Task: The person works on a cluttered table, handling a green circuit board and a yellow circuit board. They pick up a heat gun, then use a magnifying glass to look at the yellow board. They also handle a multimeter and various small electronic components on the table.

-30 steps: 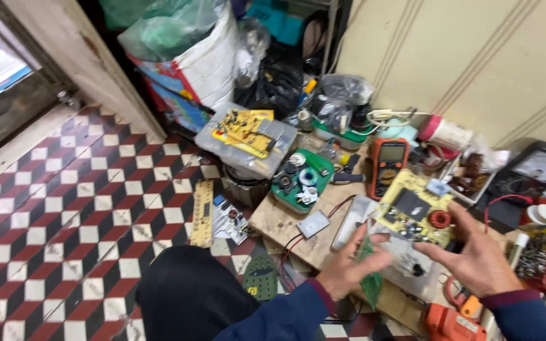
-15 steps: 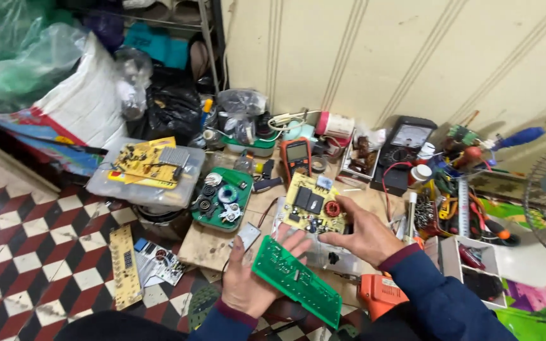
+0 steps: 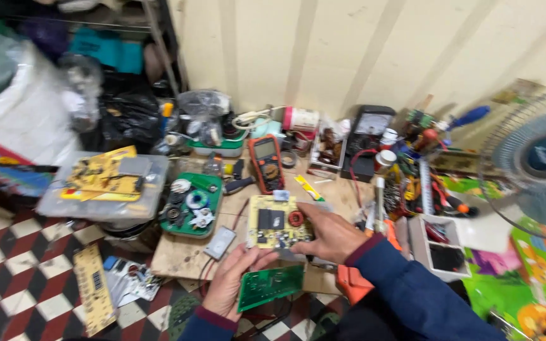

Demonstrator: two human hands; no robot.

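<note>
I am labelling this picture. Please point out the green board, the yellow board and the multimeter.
green board (image 3: 272, 285), head view, middle of its face.
yellow board (image 3: 274, 222), head view, black part near its centre.
multimeter (image 3: 267, 162), head view, its dial area.

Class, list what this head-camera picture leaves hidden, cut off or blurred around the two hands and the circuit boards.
- Green board: left hand covers its left end.
- Yellow board: right hand hides its right corner.
- Fan: blurred, cut by right edge.
- Both boards' small parts: too small to identify.
</note>
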